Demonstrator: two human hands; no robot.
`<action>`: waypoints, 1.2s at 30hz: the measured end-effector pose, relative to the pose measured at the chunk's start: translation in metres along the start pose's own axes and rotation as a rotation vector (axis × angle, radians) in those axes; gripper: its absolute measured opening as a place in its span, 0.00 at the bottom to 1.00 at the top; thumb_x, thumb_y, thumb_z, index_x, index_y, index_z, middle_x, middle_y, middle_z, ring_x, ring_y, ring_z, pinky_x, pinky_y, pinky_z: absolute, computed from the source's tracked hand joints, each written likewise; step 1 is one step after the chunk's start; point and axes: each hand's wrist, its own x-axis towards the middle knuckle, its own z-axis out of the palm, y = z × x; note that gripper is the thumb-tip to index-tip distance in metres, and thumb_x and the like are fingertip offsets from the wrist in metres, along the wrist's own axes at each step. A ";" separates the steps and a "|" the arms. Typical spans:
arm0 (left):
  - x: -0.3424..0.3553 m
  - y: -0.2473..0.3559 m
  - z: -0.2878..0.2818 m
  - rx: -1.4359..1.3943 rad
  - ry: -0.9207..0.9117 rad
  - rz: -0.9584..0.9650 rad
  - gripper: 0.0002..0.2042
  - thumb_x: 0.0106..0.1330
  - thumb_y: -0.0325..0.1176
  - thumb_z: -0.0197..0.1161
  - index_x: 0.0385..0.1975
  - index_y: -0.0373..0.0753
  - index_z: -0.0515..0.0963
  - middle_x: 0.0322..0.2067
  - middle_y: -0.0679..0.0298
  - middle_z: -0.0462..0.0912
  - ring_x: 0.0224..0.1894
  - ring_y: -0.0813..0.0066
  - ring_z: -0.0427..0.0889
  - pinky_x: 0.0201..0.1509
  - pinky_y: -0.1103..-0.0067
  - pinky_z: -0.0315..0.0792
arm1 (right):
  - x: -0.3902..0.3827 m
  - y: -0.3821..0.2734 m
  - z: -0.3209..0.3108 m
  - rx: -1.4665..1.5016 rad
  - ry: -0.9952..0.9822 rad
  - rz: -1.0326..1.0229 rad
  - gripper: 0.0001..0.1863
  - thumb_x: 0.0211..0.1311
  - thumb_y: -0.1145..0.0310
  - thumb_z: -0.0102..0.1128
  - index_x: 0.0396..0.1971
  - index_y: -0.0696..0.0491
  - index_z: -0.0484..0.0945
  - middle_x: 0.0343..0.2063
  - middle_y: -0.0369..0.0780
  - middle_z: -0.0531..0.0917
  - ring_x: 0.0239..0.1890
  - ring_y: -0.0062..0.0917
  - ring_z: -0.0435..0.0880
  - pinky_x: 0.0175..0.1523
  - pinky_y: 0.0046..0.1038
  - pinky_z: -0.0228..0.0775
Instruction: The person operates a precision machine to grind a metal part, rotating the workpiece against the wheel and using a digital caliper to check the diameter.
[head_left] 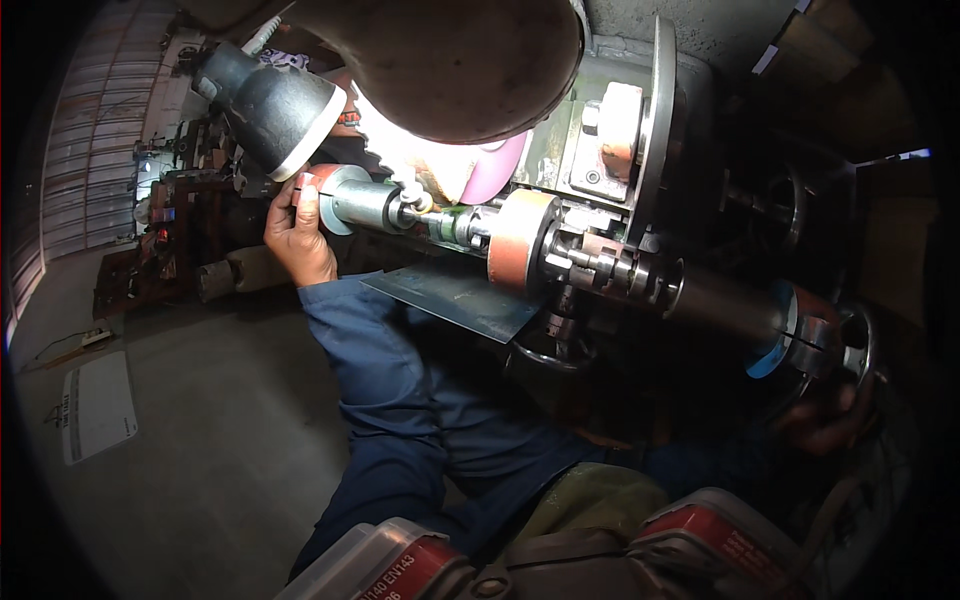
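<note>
My left hand (303, 235) is closed on the edge of an orange-red collar (320, 180) at the left end of a machine's shaft, thumb upward and fingers behind. Beside the collar is a grey metal sleeve (368, 205). Further right along the shaft sits a wide orange collar (522, 240). In deep shadow at the right, my right hand (828, 420) is at the lower rim of a metal handwheel (868, 340) and looks closed around it; its fingers show only dimly. Near that wheel is a blue-edged collar (778, 340).
A black lamp (270, 105) shines close above my left hand. A large dark rounded housing (460, 60) overhangs the shaft, near a toothed wheel (385, 140) and a pink disc (490, 170). Below juts a flat metal plate (465, 298). Another handwheel (555, 360) sits under the shaft.
</note>
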 end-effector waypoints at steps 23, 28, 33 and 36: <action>0.003 0.000 0.003 0.053 -0.040 0.007 0.13 0.64 0.29 0.64 0.43 0.25 0.77 0.44 0.52 0.82 0.42 0.71 0.82 0.51 0.75 0.76 | 0.045 -0.003 -0.009 0.262 -0.522 0.520 0.17 0.71 0.63 0.50 0.49 0.57 0.79 0.47 0.45 0.83 0.50 0.31 0.82 0.55 0.29 0.72; 0.003 0.002 0.004 0.038 -0.041 0.000 0.13 0.63 0.28 0.65 0.43 0.25 0.78 0.43 0.55 0.82 0.42 0.73 0.81 0.51 0.76 0.75 | 0.018 -0.009 -0.009 0.351 -0.271 0.431 0.16 0.72 0.68 0.47 0.45 0.64 0.78 0.41 0.49 0.83 0.44 0.34 0.84 0.47 0.31 0.75; 0.001 0.003 0.005 0.018 -0.017 -0.019 0.13 0.61 0.26 0.67 0.43 0.25 0.79 0.41 0.59 0.83 0.43 0.77 0.79 0.52 0.79 0.72 | 0.005 -0.010 -0.002 0.141 -0.027 0.199 0.17 0.74 0.69 0.43 0.44 0.68 0.77 0.38 0.50 0.83 0.40 0.34 0.83 0.44 0.31 0.75; 0.002 0.002 0.004 0.066 -0.036 0.002 0.12 0.65 0.28 0.64 0.44 0.26 0.78 0.43 0.54 0.83 0.42 0.72 0.82 0.50 0.76 0.77 | 0.008 -0.008 -0.004 0.283 -0.152 0.357 0.17 0.74 0.68 0.44 0.44 0.67 0.77 0.39 0.49 0.83 0.41 0.34 0.84 0.45 0.30 0.76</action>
